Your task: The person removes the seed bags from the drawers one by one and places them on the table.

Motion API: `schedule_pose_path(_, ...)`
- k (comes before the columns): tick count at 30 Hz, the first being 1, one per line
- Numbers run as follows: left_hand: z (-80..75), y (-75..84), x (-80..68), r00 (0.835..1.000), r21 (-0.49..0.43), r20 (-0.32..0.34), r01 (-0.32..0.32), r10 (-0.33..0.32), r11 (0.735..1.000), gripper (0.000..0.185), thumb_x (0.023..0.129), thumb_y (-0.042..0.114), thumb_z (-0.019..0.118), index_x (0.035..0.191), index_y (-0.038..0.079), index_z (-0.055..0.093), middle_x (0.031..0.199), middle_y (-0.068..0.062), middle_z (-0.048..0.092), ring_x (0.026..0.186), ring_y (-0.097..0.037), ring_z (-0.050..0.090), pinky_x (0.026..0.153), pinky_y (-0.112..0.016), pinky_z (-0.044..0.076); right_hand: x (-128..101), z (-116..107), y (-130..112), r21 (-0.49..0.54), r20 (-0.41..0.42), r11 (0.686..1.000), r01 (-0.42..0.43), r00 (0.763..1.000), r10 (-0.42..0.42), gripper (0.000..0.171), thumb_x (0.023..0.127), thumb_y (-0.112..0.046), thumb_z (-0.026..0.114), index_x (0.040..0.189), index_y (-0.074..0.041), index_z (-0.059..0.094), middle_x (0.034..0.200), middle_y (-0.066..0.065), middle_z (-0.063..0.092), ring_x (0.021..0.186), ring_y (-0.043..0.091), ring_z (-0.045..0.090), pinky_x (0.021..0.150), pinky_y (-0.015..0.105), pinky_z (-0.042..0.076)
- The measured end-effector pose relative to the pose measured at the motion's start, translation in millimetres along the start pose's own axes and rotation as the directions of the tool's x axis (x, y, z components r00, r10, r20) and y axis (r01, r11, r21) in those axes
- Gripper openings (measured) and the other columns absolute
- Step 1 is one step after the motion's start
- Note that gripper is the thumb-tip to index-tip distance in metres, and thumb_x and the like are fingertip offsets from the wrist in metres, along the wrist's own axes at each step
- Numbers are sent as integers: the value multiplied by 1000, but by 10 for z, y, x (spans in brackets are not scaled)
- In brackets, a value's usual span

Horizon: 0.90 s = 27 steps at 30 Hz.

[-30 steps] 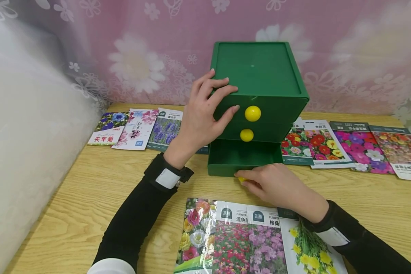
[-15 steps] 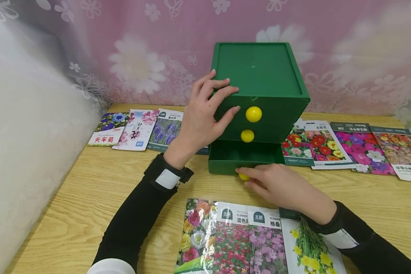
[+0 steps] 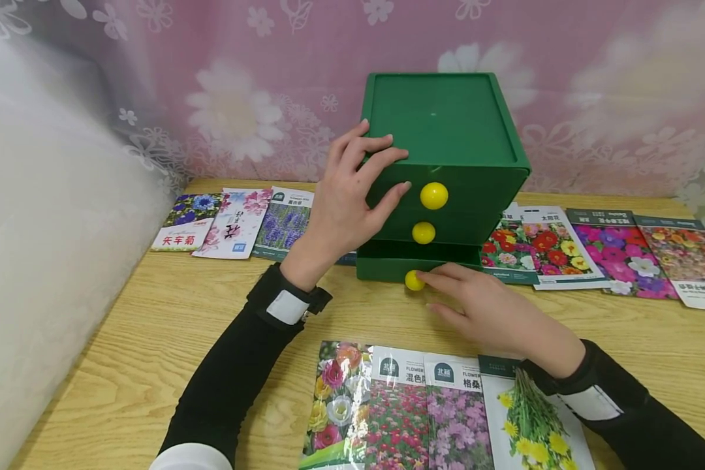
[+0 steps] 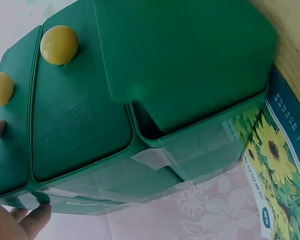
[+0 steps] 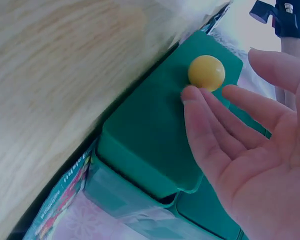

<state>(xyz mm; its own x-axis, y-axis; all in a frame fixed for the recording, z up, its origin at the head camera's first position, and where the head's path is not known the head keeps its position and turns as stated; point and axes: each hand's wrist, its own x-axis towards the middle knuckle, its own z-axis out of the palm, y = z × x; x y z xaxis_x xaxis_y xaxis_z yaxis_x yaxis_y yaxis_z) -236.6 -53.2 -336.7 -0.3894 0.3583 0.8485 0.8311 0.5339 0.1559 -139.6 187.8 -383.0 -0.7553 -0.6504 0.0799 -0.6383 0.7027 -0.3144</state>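
Note:
A green drawer cabinet (image 3: 437,121) with yellow knobs stands at the back of the table. My left hand (image 3: 346,189) holds its front left corner, fingers over the top and side, thumb on the front. The bottom drawer (image 3: 382,267) sticks out a little way under the two shut drawers. At its round yellow knob (image 3: 414,281) is my right hand (image 3: 482,300), fingers extended. In the right wrist view, the fingertips (image 5: 192,95) touch the drawer front just below the knob, and the thumb is clear of it.
Several flower seed packets (image 3: 617,251) line the back of the table on the right, with more packets (image 3: 232,222) on the left. Nearer the front, overlapping packets (image 3: 396,405) lie in a row. A pink floral curtain (image 3: 258,85) hangs behind.
The bottom drawer has slid inward toward the cabinet. My right hand has moved forward with it, its fingers loosening from the knob. The left hand stays in place.

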Motion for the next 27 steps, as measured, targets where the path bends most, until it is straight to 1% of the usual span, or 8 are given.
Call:
schedule_pose_path(3,-3,-6,0,1000,2,-6,-4,4,1000,33,97,30,67,122,9,68,128,-16,57,141,-36,33,115,-36,28,18,-15,13,4,-7,1000,9,1000,-8,46,96,-20,69,137,-4,59,135,14,58,117,32,60,93,49,51)
schedule_pose_path(5,-6,-11,-1,1000,4,-10,-5,5,1000,33,97,30,67,122,9,68,128,-16,57,140,-37,33,115,-36,28,28,-23,20,10,-5,1000,11,1000,-11,45,96,-20,68,137,-2,59,138,16,56,121,34,59,94,51,50)
schedule_pose_path(12,-9,-22,-8,1000,12,-17,-10,10,1000,32,96,29,68,121,8,68,127,-17,57,139,-38,34,116,-37,25,31,-27,67,0,50,1000,-8,999,8,55,96,-24,68,143,0,52,149,21,44,130,40,50,98,54,46)
schedule_pose_path(18,-5,-21,2,1000,9,-20,-15,15,1000,32,97,29,67,121,8,68,127,-17,57,139,-38,35,116,-37,25,18,-36,99,10,83,999,-34,996,33,59,97,-26,67,147,-2,48,154,19,39,137,41,41,104,57,40)
schedule_pose_path(27,-1,-20,-2,1000,8,-3,-1,1,1000,33,97,30,67,123,9,67,129,-16,57,141,-36,33,114,-36,29,16,-53,123,58,108,997,-43,994,36,62,98,-26,66,151,-4,42,155,17,37,140,39,38,107,57,36)
